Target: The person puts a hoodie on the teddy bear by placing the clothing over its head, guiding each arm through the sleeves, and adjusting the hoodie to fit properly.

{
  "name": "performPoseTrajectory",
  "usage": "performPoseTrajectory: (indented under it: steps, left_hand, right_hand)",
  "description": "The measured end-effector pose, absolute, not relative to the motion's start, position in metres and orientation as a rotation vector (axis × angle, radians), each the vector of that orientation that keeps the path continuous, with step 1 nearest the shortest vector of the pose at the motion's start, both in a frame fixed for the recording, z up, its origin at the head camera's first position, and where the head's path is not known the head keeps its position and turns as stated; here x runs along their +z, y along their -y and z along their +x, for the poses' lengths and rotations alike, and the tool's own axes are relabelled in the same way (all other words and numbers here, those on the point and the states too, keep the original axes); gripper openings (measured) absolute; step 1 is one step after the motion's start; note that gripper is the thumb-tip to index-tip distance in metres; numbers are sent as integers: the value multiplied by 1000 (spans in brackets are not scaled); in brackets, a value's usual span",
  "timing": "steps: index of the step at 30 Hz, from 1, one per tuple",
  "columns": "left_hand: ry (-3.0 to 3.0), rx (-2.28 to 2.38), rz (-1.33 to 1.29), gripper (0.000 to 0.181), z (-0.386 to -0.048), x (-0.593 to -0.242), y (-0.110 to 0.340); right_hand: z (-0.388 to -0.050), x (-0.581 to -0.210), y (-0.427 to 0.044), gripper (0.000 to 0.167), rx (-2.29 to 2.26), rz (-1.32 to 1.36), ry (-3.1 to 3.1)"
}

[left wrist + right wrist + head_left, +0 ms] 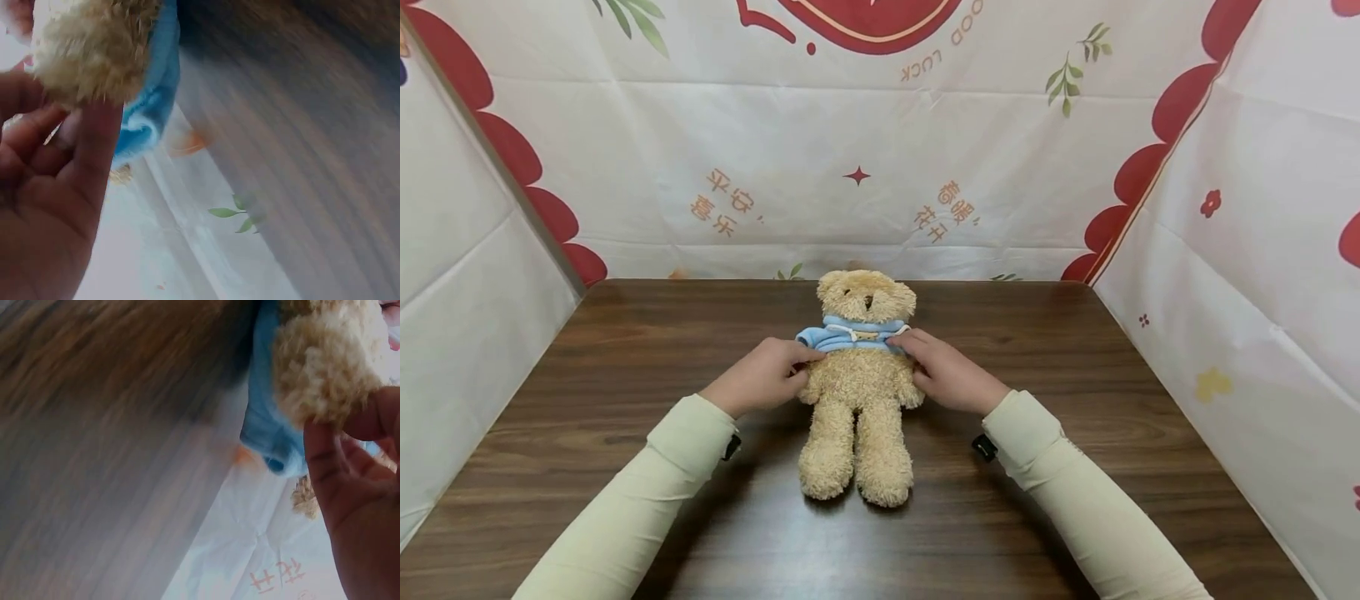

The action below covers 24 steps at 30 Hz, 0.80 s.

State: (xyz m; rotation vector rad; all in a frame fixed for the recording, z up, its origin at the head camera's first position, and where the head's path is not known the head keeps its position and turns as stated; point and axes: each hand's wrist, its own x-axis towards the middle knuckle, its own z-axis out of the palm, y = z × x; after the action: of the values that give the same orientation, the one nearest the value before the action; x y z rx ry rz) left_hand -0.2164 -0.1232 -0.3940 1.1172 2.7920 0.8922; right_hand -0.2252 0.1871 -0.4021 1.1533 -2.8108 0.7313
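Observation:
A tan plush teddy bear (pixel 859 379) lies face up on the brown wooden table, head towards the back and legs towards the front. Its light-blue hoodie (pixel 861 336), with a white drawstring, sits bunched high on the chest, leaving the belly bare. At the bear's left-hand side in the head view, my left hand (pixel 760 375) pinches the hoodie's lower edge beside one furry arm (pixel 97 53). On the opposite side, my right hand (pixel 953 371) grips the hem near the other arm (pixel 328 369). Fur and cloth hide some fingertips in the wrist views.
The dark wood-grain table (pixel 647 350) extends around the bear. White printed cloth (pixel 820 125) with red scallops hangs behind it and along both sides. Black wrist cameras (pixel 984 447) show beneath the pale sleeves.

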Motion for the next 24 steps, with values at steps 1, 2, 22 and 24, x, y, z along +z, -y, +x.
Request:
performPoseTrajectory:
  steps: [1, 2, 22, 24]
  left_hand:
    - [-2764, 907, 1115, 35, -217, -393, 125]
    - [-2740, 924, 1116, 35, -218, -394, 126]
    - [-2750, 733, 1247, 66, -201, -404, 127]
    - [-2727, 694, 1283, 69, -198, -401, 128]
  right_hand:
    - [-224, -401, -189, 57, 734, 1162, 2824]
    - [-224, -401, -190, 59, 737, 1170, 2837]
    - [-211, -409, -183, 67, 326, 1303, 2720]
    - [-211, -408, -183, 68, 336, 1302, 2725]
